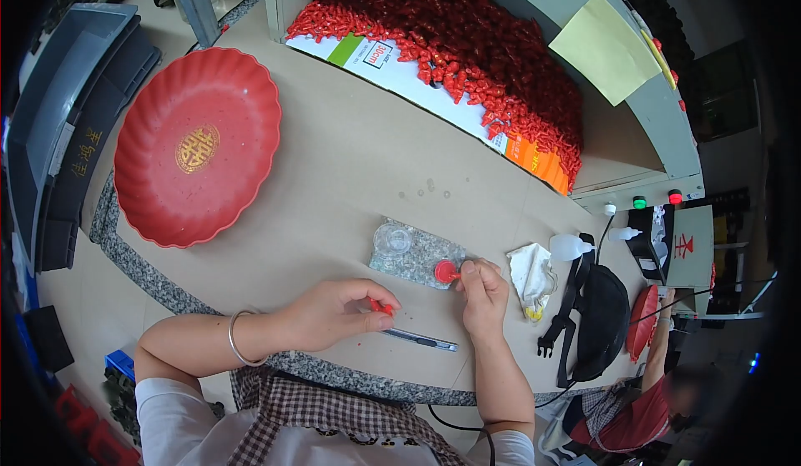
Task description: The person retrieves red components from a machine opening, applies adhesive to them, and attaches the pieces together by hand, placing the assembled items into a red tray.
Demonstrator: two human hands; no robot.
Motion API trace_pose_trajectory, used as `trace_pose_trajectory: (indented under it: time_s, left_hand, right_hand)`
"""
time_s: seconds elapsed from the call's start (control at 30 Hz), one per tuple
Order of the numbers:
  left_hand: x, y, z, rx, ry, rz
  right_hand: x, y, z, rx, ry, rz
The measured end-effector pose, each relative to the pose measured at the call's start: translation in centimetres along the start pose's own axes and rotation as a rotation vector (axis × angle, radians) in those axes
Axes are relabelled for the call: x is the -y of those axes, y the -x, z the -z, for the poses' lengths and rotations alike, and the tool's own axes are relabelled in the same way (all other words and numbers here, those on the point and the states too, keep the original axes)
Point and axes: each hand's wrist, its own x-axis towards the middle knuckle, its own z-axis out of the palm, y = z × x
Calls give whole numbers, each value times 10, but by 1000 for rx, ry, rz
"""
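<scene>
My left hand (355, 310) is closed in a pinch around a small red piece (380, 307), above the table near its front edge. My right hand (484, 291) is closed on the stem of a small red part with a round disc (445, 272). That disc lies over the right end of a speckled grey stone slab (410, 251). On the slab's left part is a clear round dish (394, 237). Just beyond my left fingertips lies a slim metallic tool (424, 340), touching neither hand as far as I can see.
A red scalloped plate (238, 149) stands left, beside grey bins (75, 124). Many red pieces (467, 57) fill a box behind. Rightward lie a white cloth (531, 278), squeeze bottles (569, 246) and a black bag (602, 320). Another person (630, 412) is at far right.
</scene>
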Motion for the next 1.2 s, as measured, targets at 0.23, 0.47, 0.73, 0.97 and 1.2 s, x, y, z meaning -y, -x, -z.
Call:
trace_pose_trajectory:
  time_s: [0.23, 0.47, 0.73, 0.97, 1.2]
  left_hand:
    - [-1, 0, 0, 3, 9, 20]
    - [-1, 0, 1, 12, 66, 31]
    - [-3, -1, 1, -17, 105, 35]
    - [1, -1, 2, 3, 267, 41]
    - [5, -3, 1, 55, 369, 17]
  right_hand:
    - [-5, 1, 1, -35, -143, -64]
    - [-6, 0, 0, -49, -90, -22]
    - [-3, 0, -2, -84, -90, -3]
    - [-8, 2, -1, -127, -190, -25]
    - [30, 19, 10, -123, 37, 478]
